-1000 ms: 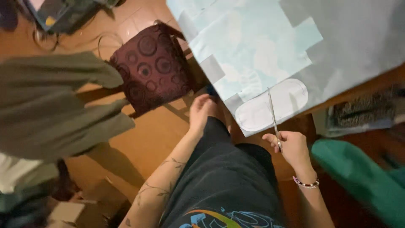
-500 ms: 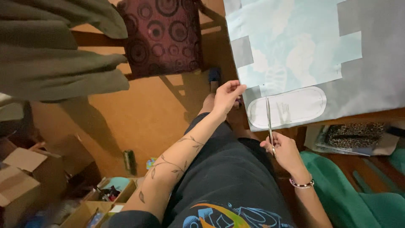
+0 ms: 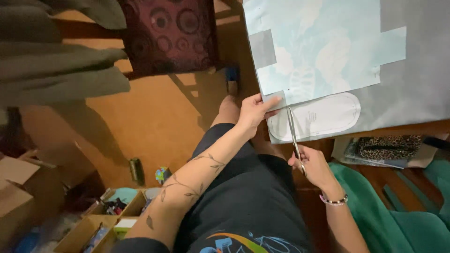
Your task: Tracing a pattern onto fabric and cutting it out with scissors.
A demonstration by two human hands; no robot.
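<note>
A large sheet of grey and pale blue patterned fabric (image 3: pixel 328 56) lies spread out ahead of me, with a white oval paper pattern (image 3: pixel 323 117) on its near edge. My left hand (image 3: pixel 255 111) pinches the fabric's near corner beside the pattern. My right hand (image 3: pixel 314 164) grips a pair of silver scissors (image 3: pixel 294 136) by the handles. The blades point away from me and lie across the left end of the oval pattern at the fabric's edge.
A dark red cushioned chair (image 3: pixel 171 35) stands on the orange floor (image 3: pixel 150 117) at the left. Cardboard boxes (image 3: pixel 28 187) and trays of small items (image 3: pixel 108 215) sit lower left. A green seat (image 3: pixel 389 206) and a leopard-print item (image 3: pixel 389 147) lie at the right.
The view has shifted so the fabric sits higher and nearer. My left hand has moved up to the fabric's corner, and the scissors have advanced into the pattern's left end.
</note>
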